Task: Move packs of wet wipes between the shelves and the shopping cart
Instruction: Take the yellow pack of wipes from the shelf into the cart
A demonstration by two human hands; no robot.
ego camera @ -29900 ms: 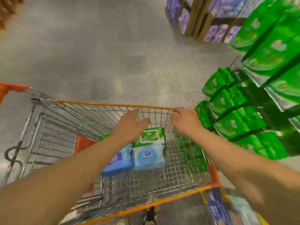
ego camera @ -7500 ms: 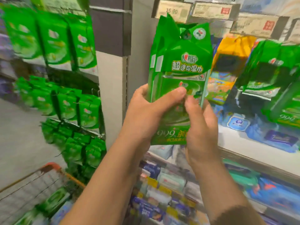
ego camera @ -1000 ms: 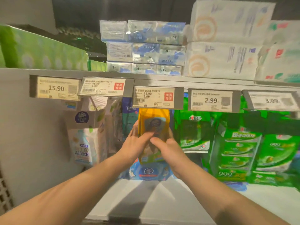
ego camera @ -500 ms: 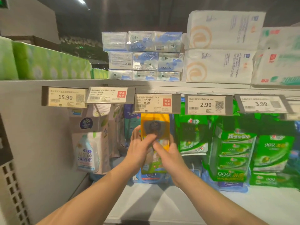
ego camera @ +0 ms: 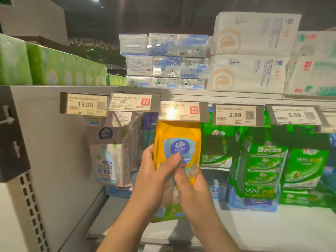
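Observation:
A tall yellow pack of wet wipes (ego camera: 179,140) with a blue Vinda label hangs upright just below the price-tag rail. My left hand (ego camera: 154,176) grips its left edge, thumb across the front. My right hand (ego camera: 192,190) holds its lower right part, thumb on the front. Both hands cover the pack's middle. The white shelf (ego camera: 254,226) lies below it. The shopping cart is out of view.
Green wet-wipe packs (ego camera: 265,171) hang to the right, a white Vinda pack (ego camera: 107,160) to the left. Blue packs (ego camera: 218,191) lie on the shelf behind. Price tags (ego camera: 234,115) line the upper shelf edge, tissue bundles (ego camera: 245,51) above. A grey side panel (ego camera: 45,160) stands left.
The view has drawn closer to the shelf. The yellow pack now looks larger and nearer, still held in both hands below the price tags.

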